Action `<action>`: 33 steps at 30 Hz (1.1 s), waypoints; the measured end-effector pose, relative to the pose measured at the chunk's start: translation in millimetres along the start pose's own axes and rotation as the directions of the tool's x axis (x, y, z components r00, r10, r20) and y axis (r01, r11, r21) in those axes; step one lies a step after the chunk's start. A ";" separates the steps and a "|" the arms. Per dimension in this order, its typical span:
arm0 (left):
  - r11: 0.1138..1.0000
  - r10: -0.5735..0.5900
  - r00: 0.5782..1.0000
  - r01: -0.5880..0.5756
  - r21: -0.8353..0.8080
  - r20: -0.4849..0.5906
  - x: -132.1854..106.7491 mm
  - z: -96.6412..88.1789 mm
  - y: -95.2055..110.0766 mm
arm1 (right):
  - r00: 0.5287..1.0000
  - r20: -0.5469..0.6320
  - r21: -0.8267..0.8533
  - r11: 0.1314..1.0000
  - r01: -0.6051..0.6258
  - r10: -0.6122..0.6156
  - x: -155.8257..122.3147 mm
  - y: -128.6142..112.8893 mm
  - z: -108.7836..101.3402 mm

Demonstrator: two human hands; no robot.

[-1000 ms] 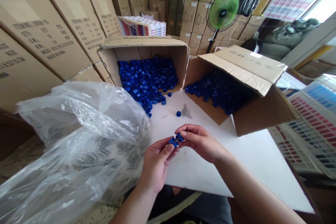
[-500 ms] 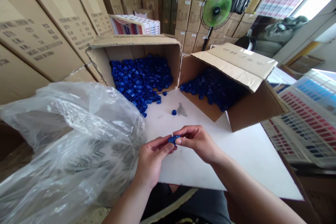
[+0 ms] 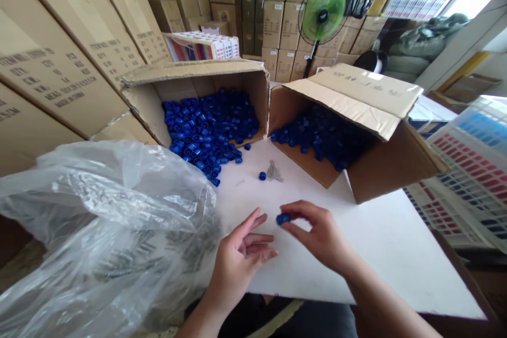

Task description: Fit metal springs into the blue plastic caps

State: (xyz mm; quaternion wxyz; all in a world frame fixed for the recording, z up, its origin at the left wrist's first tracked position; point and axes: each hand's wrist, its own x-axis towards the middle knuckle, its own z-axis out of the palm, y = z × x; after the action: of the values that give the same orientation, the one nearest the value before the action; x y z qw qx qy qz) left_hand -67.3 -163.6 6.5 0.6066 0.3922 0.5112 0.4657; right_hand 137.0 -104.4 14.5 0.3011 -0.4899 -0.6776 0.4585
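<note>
Between thumb and fingertips, my right hand (image 3: 317, 229) pinches a small blue plastic cap (image 3: 282, 218) above the white table (image 3: 317, 285). My left hand (image 3: 247, 253) is just to its left, fingers apart and nothing in them. Farther back on the table lies a single blue cap (image 3: 262, 176) beside a small pile of thin metal springs or pins (image 3: 273, 170); they are too small to tell which. Many more blue caps (image 3: 198, 137) spill from the left cardboard box (image 3: 144, 95). The right cardboard box (image 3: 392, 169) holds dark blue pieces (image 3: 320, 134).
At left, a clear plastic bag (image 3: 99, 185) with metal springs (image 3: 130, 256) covers the table's side. Stacked cartons (image 3: 71, 58) rise behind it. A green fan (image 3: 322, 13) stands at the back. White plastic baskets (image 3: 471, 169) are on the right.
My left hand has let go of the blue cap and opened. My right hand has drawn the cap away to the right. The view has shifted slightly.
</note>
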 end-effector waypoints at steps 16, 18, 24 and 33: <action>0.845 0.295 0.954 -0.286 0.451 0.053 -8.6 -16.1 -10.6 | 0.975 0.176 -0.661 0.718 0.217 -0.133 135.3 -30.2 28.8; 0.851 0.286 0.957 -0.273 0.449 0.039 -9.3 -17.0 -11.1 | 0.984 0.140 -0.452 0.877 0.161 -0.109 143.7 -27.4 27.6; 0.842 0.312 0.950 -0.283 0.458 0.014 -7.5 -21.2 -16.2 | 0.986 0.043 0.756 0.640 -0.137 0.160 135.4 -25.0 -8.8; 0.836 0.388 0.921 -0.355 0.419 0.007 1.6 -23.5 -20.6 | 0.902 -0.349 -0.588 0.690 -0.422 0.255 134.2 1.1 -54.0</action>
State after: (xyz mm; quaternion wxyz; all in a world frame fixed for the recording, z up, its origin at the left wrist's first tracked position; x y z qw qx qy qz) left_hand -87.0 -167.4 -17.5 0.3876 0.5844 0.5350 0.4712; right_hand 138.3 39.5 29.4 0.1007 -0.7321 -0.6493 0.1795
